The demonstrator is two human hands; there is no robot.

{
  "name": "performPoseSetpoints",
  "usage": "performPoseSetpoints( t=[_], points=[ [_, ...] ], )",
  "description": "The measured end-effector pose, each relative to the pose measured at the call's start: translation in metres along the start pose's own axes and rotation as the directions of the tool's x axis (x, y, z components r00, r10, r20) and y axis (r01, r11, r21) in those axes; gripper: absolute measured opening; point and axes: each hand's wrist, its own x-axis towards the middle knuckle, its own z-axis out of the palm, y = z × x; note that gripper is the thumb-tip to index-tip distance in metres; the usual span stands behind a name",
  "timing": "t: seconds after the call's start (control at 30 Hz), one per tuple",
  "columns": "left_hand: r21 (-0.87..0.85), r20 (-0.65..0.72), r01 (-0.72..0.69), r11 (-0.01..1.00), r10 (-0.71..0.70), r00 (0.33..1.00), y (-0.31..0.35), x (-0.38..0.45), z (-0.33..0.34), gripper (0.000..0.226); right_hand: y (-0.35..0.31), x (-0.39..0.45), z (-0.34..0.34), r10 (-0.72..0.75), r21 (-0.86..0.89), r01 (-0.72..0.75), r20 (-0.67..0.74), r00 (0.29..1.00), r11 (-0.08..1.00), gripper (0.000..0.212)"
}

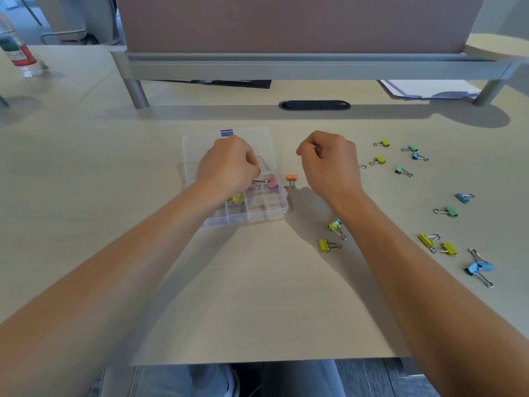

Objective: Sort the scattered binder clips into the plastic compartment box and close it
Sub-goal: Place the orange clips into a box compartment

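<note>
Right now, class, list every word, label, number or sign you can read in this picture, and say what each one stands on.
No text can be read here.
Water bottle: its red, white and green label carries print, too blurred to read.
Papers under the shelf: no legible writing.
Plastic compartment box and binder clips: no markings visible.

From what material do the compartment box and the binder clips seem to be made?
The compartment box looks like clear, glossy plastic: the desk shows through its walls and open lid.

The binder clips, such as the orange clip, look like painted sheet metal with bare, shiny wire handles, probably steel; the look alone cannot confirm this.
</note>
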Motion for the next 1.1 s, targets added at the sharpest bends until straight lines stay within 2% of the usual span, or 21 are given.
performPoseSetpoints(
  t=[0.17, 0.23, 0.3, 0.37, 0.47, 0.53, 0.63, 0.73, 0.8, 0.9, 1.0, 1.1],
  points=[
    [-0.064, -0.014, -0.121, 0.991, 0.12, 0.993, 0.007, 0.0, 0.002, 0.018, 0.005, 0.008, -0.02, 0.109, 0.061, -0.105, -0.066, 0.992, 0.993, 0.031],
    [-0.097, -0.038, -0.175, 0.98, 0.172, 0.984, 0.015, 0.001, 0.005, 0.017, 0.013, 0.015, -0.033, 0.156, 0.032, -0.154, -0.081, 0.984, 0.988, 0.031],
    [-0.083, -0.018, -0.223, 0.971, 0.222, 0.975, 0.024, 0.003, 0.01, 0.016, 0.022, 0.019, -0.043, 0.175, -0.016, -0.176, -0.037, 0.984, 0.984, 0.031],
    [0.002, 0.04, -0.289, 0.957, 0.288, 0.957, 0.033, 0.006, 0.019, 0.017, 0.032, 0.018, -0.049, 0.172, -0.092, -0.168, 0.035, 0.984, 0.981, 0.028],
    [0.265, 0.12, -0.392, 0.881, 0.373, 0.92, 0.044, 0.011, 0.033, 0.019, 0.044, 0.018, -0.051, 0.148, -0.21, -0.119, 0.128, 0.981, 0.97, 0.017],
    [0.411, 0.15, -0.409, 0.815, 0.382, 0.912, 0.05, 0.014, 0.04, 0.016, 0.049, 0.024, -0.049, 0.115, -0.26, -0.071, 0.156, 0.981, 0.963, 0.019],
    [0.482, 0.153, -0.375, 0.792, 0.345, 0.926, 0.057, 0.015, 0.045, 0.017, 0.054, 0.036, -0.045, 0.096, -0.336, -0.021, 0.206, 0.974, 0.942, 0.028],
    [0.48, 0.172, -0.366, 0.797, 0.323, 0.931, 0.059, 0.02, 0.048, 0.018, 0.059, 0.044, -0.036, 0.082, -0.457, 0.059, 0.283, 0.956, 0.887, 0.037],
    [0.453, 0.199, -0.368, 0.812, 0.311, 0.93, 0.06, 0.025, 0.05, 0.016, 0.063, 0.047, -0.03, 0.055, -0.494, 0.109, 0.307, 0.95, 0.862, 0.033],
    [0.447, 0.19, -0.376, 0.812, 0.325, 0.926, 0.061, 0.029, 0.053, 0.015, 0.071, 0.049, -0.027, 0.045, -0.504, 0.107, 0.28, 0.959, 0.857, 0.021],
    [0.436, 0.159, -0.426, 0.793, 0.398, 0.904, 0.064, 0.029, 0.061, 0.016, 0.077, 0.048, -0.03, 0.051, -0.522, 0.082, 0.234, 0.971, 0.849, 0.018],
    [0.334, 0.14, -0.444, 0.831, 0.422, 0.895, 0.064, 0.032, 0.07, 0.018, 0.085, 0.046, -0.037, 0.038, -0.511, 0.069, 0.196, 0.98, 0.857, 0.014]
  ],
)
